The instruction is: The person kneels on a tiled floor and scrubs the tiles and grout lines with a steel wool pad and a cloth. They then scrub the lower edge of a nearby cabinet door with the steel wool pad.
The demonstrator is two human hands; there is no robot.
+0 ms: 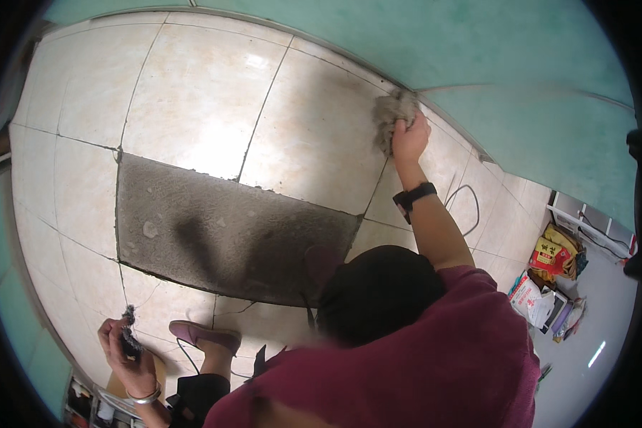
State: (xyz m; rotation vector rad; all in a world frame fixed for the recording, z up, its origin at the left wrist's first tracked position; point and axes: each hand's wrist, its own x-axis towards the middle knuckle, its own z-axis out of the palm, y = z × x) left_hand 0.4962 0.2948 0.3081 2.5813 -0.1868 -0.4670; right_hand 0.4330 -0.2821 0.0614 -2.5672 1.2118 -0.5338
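My right hand (411, 140), with a black band on its wrist, grips a crumpled grey rag (389, 115). The rag touches a pale floor tile (321, 123) close to the base of the green wall (487, 48). At the lower left, my left hand (125, 356), which wears a silvery bangle, holds a dark, fuzzy clump (130, 345) between its fingers, above the floor. A rough grey rectangular patch (192, 198) lies among the tiles. Its lower right part is in shadow and partly hidden by a rounded black shape before my maroon shirt.
A purple shoe (206, 334) stands below the grey patch. A thin cable (478, 206) loops on the tiles right of my forearm. Colourful bags (553, 254) and packets (529, 299) lie at the far right. A shelf (99, 409) with things in it is at the lower left.
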